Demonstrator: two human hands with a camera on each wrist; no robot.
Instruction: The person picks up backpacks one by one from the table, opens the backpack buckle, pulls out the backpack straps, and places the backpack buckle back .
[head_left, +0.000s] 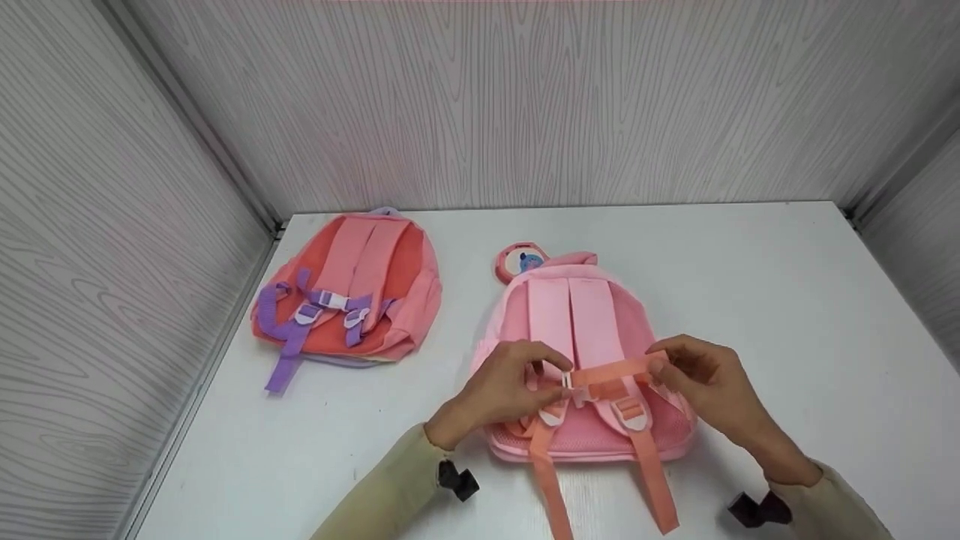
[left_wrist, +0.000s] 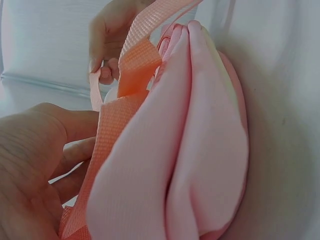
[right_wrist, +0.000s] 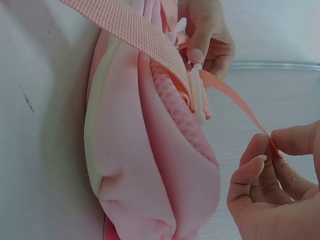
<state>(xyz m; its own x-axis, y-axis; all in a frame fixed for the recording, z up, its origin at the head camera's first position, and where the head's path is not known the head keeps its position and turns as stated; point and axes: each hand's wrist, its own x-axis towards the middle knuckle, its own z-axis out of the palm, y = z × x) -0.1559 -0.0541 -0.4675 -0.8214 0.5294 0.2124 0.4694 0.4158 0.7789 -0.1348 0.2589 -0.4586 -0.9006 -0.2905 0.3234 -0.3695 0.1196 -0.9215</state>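
Observation:
A pink backpack (head_left: 592, 322) lies on the table with its shoulder straps facing up. Across those straps, my left hand (head_left: 517, 382) pinches the white plastic buckle (head_left: 568, 380) between thumb and fingers. My right hand (head_left: 709, 382) pinches the free end of the orange webbing strap (head_left: 611, 372), which stretches from the buckle to the right. In the right wrist view that orange strap (right_wrist: 232, 97) runs between both hands, above the bag. Much of the buckle is hidden behind the left fingers.
A coral backpack with purple straps (head_left: 390, 285) lies at the back left. Behind the pink backpack sits a round pink tag with a blue figure (head_left: 519, 262). Two orange strap tails (head_left: 551, 480) hang toward the front edge. Wood-grain walls (head_left: 480, 105) bound the white table (head_left: 780, 315).

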